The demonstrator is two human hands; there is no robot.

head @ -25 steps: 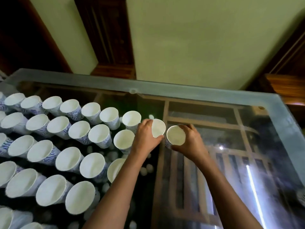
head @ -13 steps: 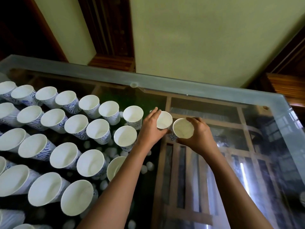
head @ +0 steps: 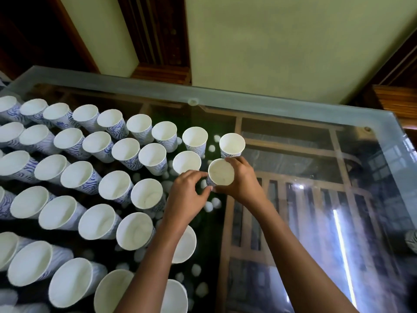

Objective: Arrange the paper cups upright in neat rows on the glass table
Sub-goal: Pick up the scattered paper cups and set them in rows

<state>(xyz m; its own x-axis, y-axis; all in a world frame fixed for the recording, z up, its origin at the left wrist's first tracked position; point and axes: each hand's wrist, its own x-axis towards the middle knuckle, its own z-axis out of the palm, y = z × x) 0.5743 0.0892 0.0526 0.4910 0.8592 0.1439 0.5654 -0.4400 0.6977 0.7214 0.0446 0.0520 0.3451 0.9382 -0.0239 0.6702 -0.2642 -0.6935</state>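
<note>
Several white paper cups with blue wave print (head: 126, 152) stand upright in slanted rows on the left half of the glass table (head: 282, 110). The last cup of the back row (head: 232, 144) stands free of both hands. Just in front of it my right hand (head: 244, 181) grips another paper cup (head: 221, 172) upright at the right end of the second row, beside a standing cup (head: 186, 162). My left hand (head: 187, 195) reaches in from the left, and its finger and thumb pinch the lower side of that same cup.
The table's frosted far edge (head: 135, 83) lies close to a green wall (head: 270, 41). A wooden frame (head: 225, 233) shows through the glass. Part of another cup (head: 411, 241) peeks in at the right edge. Bare glass spreads over the right half.
My left hand has let go of the cup that now stands at the end of the back row. My right hand has brought its cup nearer, to the second row, and the left hand has joined it.
</note>
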